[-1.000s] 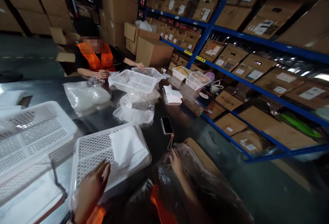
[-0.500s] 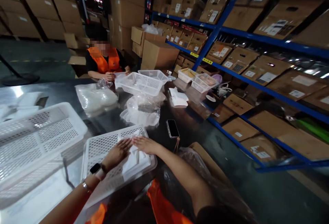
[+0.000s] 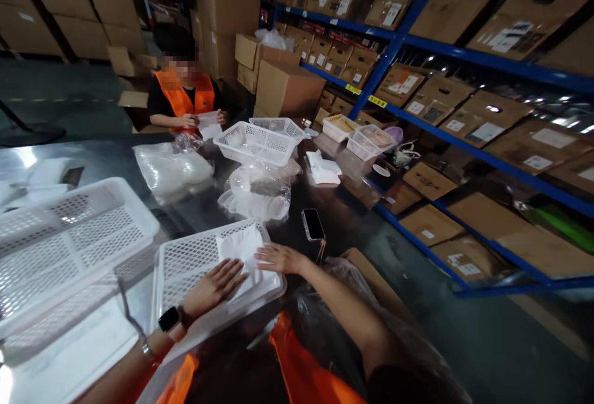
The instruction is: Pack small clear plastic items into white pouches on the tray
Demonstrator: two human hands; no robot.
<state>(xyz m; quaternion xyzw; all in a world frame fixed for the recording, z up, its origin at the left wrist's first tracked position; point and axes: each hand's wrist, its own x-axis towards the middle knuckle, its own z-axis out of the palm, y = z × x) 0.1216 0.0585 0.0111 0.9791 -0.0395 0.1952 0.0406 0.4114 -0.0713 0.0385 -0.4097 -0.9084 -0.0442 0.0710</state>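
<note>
Our left hand (image 3: 216,286) and right hand (image 3: 281,258) both flat, fingers out, grip holding nothing. Under them, soft flat white packet (image 3: 242,246), lying on white plastic basket with holes (image 3: 190,255), on dark shiny worktop (image 3: 320,200). Step looks like smoothing. Next move calls for light touch, we think. Packet looks thin, bit creased.

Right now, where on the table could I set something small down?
The dark table shows bare between the phone and the white packet beyond it. A narrower gap lies between phone and plastic bag. It's crowded at the nearest basket, where the left hand and right hand lie on a white sheet.
</note>
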